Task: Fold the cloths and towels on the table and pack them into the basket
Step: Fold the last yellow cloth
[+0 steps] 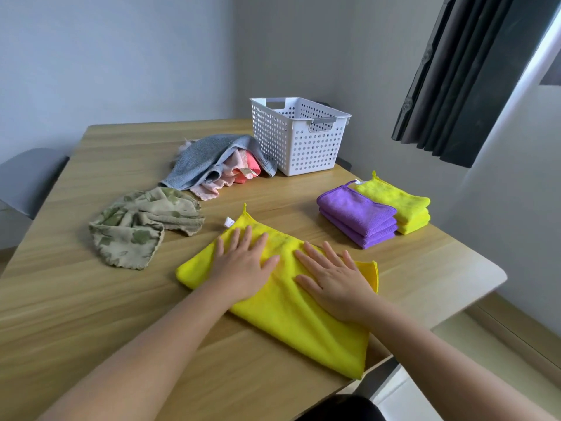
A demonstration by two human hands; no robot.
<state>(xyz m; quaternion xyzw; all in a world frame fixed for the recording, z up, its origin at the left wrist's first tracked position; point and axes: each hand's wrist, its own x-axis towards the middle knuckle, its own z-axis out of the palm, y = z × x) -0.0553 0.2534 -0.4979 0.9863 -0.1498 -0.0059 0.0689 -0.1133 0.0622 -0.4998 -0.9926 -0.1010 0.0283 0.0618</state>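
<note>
A yellow cloth lies folded over on the wooden table in front of me. My left hand and my right hand press flat on it, fingers straight and spread. To the right sit a folded purple cloth stack and a folded yellow-green stack. A crumpled green-patterned cloth lies to the left. Behind it a grey towel covers pink cloths. The white perforated basket stands at the back of the table.
The table's right edge and rounded corner lie close to the folded stacks. A grey chair stands at the left. Dark curtains hang at the upper right by the wall.
</note>
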